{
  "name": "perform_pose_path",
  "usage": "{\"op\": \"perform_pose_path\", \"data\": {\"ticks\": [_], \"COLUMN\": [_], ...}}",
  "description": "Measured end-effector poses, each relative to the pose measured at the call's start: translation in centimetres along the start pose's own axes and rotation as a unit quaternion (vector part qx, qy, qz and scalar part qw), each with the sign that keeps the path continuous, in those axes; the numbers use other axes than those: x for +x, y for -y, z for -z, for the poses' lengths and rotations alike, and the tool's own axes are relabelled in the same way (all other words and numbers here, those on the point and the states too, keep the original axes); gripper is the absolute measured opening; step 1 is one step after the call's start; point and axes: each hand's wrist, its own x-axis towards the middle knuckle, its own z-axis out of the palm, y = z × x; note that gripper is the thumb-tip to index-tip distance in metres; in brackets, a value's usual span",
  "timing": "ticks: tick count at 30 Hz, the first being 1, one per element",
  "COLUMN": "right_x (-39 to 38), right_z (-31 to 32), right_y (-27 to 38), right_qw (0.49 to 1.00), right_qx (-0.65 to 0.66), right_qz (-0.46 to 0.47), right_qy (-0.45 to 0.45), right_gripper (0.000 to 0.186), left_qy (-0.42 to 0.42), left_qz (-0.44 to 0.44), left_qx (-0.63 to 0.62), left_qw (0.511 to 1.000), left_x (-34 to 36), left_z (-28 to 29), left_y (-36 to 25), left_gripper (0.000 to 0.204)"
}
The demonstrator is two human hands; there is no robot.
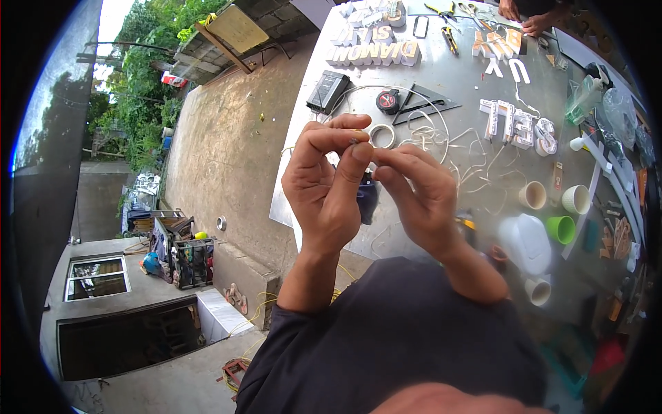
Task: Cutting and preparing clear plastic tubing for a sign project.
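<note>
In front of my chest, above the metal table [331, 243], both hands are raised with their fingertips almost meeting. My left hand [325, 181] pinches a tiny dark piece between thumb and forefinger, too small to make out. The thumb and forefinger of my right hand [419, 192] are pinched right beside it; what they hold, if anything, is hidden. Behind my fingers lie a roll of tape [382, 136] and loose white wires [476, 181]. A dark blue item [367, 203], partly covered by my hands, shows between my wrists.
Farther back are a black power box [328, 92], a tape measure [388, 101], a black set square [426, 103], pliers [449, 40] and white letter-shaped pieces [372, 54]. Cups [560, 230] and a white container [527, 243] stand right. Another person's hands [534, 26] work at the far edge.
</note>
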Motion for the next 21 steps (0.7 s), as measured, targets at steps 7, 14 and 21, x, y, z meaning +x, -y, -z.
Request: {"op": "perform_pose_path", "data": {"ticks": [7,14,21], "right_x": [-0.5,-1.0,-1.1], "right_z": [0.3,1.4,2.0], "right_y": [-0.3,-0.5,0.5], "right_qw": [0.997,0.998,0.998], "right_qx": [-0.057,0.026,-0.055], "right_qz": [0.026,-0.051,-0.017], "right_qy": [-0.036,-0.031,0.020], "right_gripper": [0.020,0.015,0.017], "left_qy": [-0.024,0.015,0.020], "left_qz": [0.006,0.003,0.011], "left_qx": [0.006,0.030,-0.012], "left_qw": [1.000,0.999,1.000], "left_x": [-0.1,-0.6,-0.7], "left_z": [-0.5,-0.7,-0.8], "left_y": [0.3,0.4,-0.1], "left_gripper": [0.009,0.011,0.010]}}
